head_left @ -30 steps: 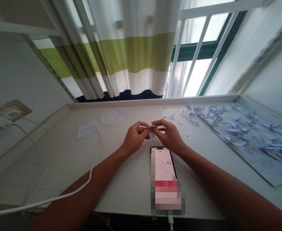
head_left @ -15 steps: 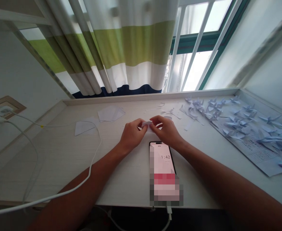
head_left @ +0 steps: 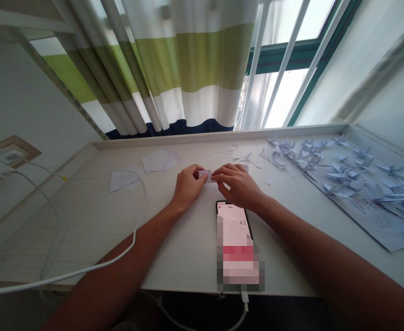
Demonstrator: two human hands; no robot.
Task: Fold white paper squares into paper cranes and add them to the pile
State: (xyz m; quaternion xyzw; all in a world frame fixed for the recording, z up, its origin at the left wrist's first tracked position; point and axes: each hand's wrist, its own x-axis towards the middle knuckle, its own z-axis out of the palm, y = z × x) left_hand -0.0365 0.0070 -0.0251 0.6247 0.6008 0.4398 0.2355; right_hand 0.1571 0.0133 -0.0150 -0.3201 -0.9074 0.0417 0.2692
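Observation:
Between my hands is a small folded piece of white paper (head_left: 207, 176), just above the desk. My left hand (head_left: 189, 185) pinches its left side between thumb and fingers. The fingertips of my right hand (head_left: 235, 183) press on its right side, fingers bent and close together. My fingers cover part of the paper, so its exact folds are hard to make out. Just below my right hand lies a phone (head_left: 236, 234) with a lit timer screen, partly blurred out.
Folded paper cranes (head_left: 343, 177) cover a printed sheet (head_left: 383, 227) on the right. Paper scraps (head_left: 248, 158) lie beyond my right hand. Loose paper sheets (head_left: 161, 161) and another sheet (head_left: 123, 180) rest at the left. A white cable (head_left: 133, 241) crosses over my left forearm.
My right hand has turned flatter, its fingers now reaching over the paper's right side. More of the paper shows beside my left thumb. The view has shifted slightly.

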